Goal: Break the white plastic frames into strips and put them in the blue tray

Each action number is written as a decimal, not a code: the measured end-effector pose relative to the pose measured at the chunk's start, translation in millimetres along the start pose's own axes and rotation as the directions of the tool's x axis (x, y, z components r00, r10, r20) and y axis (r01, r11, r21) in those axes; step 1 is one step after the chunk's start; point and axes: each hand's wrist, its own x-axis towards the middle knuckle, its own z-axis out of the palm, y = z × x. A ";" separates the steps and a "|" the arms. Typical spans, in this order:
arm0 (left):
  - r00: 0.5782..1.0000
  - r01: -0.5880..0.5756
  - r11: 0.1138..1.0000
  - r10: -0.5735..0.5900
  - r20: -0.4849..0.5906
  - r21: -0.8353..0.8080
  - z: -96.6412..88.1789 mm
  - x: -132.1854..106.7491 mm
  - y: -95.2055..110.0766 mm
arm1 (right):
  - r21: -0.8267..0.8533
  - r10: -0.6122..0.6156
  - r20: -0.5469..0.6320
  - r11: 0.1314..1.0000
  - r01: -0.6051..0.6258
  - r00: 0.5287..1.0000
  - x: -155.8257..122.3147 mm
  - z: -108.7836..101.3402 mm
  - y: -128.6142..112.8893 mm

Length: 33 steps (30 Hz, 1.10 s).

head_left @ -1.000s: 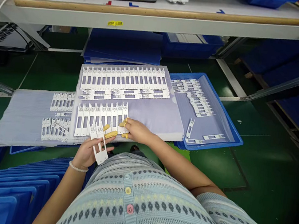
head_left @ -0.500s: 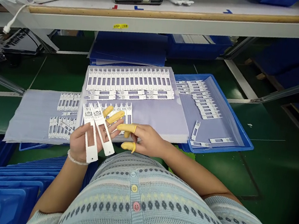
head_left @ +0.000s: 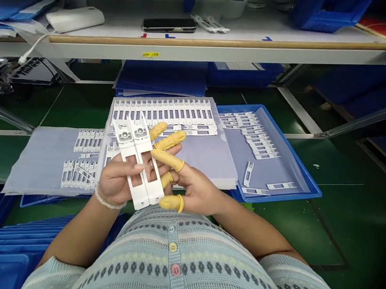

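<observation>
Okay, our left hand (head_left: 116, 182) has now closed around two white plastic frames (head_left: 134, 148), held up near our belly, and our right hand (head_left: 192, 189) has moved in, its yellow-cotted fingers (head_left: 167, 160) spread and touching them.

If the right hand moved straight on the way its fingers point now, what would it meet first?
Most likely the two white plastic frame parts held in the left hand. A yellow finger cot on the right hand already seems to reach their edge, though depth is hard to judge from this view.
</observation>
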 end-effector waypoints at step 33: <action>0.995 0.090 0.996 -0.089 -0.042 0.004 2.2 -2.3 3.2 | -0.897 -0.522 0.200 0.243 0.369 0.829 -11.6 -9.4 -24.7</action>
